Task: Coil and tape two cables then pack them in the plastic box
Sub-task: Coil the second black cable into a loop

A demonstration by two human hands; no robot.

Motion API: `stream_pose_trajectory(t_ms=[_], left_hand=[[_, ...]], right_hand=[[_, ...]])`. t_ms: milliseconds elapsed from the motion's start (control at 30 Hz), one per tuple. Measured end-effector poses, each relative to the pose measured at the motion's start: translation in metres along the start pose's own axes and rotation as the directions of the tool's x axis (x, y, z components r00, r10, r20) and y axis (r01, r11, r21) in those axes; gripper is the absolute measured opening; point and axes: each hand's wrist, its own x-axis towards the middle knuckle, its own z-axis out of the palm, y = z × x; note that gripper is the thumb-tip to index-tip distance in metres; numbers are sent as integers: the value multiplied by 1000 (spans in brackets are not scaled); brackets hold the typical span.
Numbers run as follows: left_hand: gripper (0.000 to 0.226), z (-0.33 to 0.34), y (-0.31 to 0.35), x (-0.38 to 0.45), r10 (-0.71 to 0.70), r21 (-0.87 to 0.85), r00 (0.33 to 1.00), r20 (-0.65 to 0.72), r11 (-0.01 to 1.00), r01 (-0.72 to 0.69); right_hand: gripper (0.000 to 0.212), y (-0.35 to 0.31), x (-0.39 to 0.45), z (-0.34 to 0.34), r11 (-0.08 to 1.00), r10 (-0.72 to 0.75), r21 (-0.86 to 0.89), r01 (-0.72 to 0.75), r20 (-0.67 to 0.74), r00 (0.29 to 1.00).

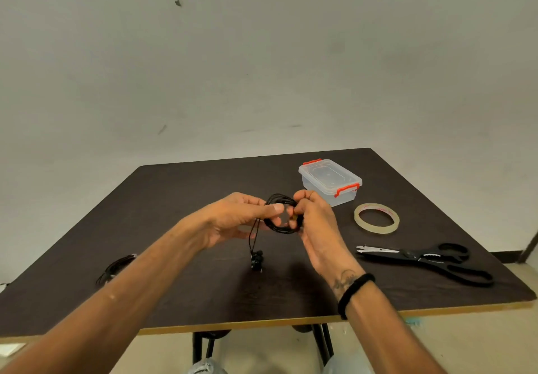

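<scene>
Both hands [279,216] raised above table [203,187], pinching coiled cable [283,229].

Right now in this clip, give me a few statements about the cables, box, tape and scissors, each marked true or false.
1. Both hands hold the coiled cable above the table. True.
2. The plastic box stands open. False: its lid is on.
3. The tape roll lies between the box and the scissors. True.
4. The left hand holds the scissors. False: they lie on the table, to the right.
5. A second cable lies on the table at left. True.
</scene>
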Motion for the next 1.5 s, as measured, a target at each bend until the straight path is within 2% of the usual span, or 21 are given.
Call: stream_pose_trajectory(t_ms=[67, 133, 200, 333, 433, 533, 633, 733, 800, 933, 1033, 1100, 1133, 1200, 1300, 1433, 1500], left_hand=[[48, -1, 6, -1, 28, 33, 1000, 9, 999, -28], [46, -4, 17, -2, 75, 29, 997, 22, 997, -75], [44, -10, 32, -4, 110, 28, 993, 38, 993, -111], [54, -24, 65, -6, 124, 114, 990, 70, 985, -131], [53, -30, 83, -10, 118, 102, 991, 64, 987, -124], [49, -32, 82, -12, 161, -85, 986, 37, 984, -157], [50, -23, 72, -7, 191, -205, 968, -161, 953, -222], [52, -9, 66, -1, 211, -142, 906, -367, 950, -279], [56, -4, 65, 2, 261, -68, 866, -428, 946, -318], [62, -8, 65, 8, 291, -20, 856, -428, 943, -331], [58, -11, 67, 11, 258, -17, 873, -414, 957, -291], [55, -12, 70, 14, 229, -32, 887, -400, 964, -264], [55, -11, 71, 14, 223, -40, 893, -391, 965, -258], [56, -8, 71, 16, 206, -56, 903, -378, 968, -244], [56, -5, 68, 20, 196, -63, 910, -366, 970, -234], [56, -3, 63, 24, 187, -64, 893, -408, 970, -233], [55, -4, 60, 25, 176, -79, 885, -432, 970, -231]], right_hand=[[22, -5, 2, 6, 967, -90, -234, 96, 38, 995], [15, -15, 2, 11, 909, -145, -377, 176, 111, 983], [14, -31, 5, 16, 861, -183, -451, 236, 159, 970], [10, -72, 7, 20, 720, -262, -572, 393, 300, 917], [9, -93, 8, 23, 650, -287, -591, 479, 393, 874], [13, -100, 15, 23, 703, -284, -535, 468, 392, 875], [21, -94, 19, 23, 798, -217, -469, 379, 362, 906], [23, -84, 14, 29, 842, -197, -429, 328, 321, 926], [23, -76, 12, 31, 882, -213, -363, 301, 262, 941], [30, -62, 10, 31, 955, -208, -183, 232, 142, 968], [54, -44, 2, 26, 980, -184, 79, 181, 26, 983], [71, -25, -6, 21, 968, -134, 213, 132, -5, 991], [81, -15, -10, 20, 971, -105, 218, 99, 15, 994], [95, 3, -18, 22, 991, -73, 118, 63, 87, 993], [88, 21, -25, 29, 998, -60, 48, 52, 171, 984], [47, 23, -36, 26, 966, -77, 255, 37, 149, 986], [29, 22, -41, 19, 957, -57, 290, 16, 135, 989]])
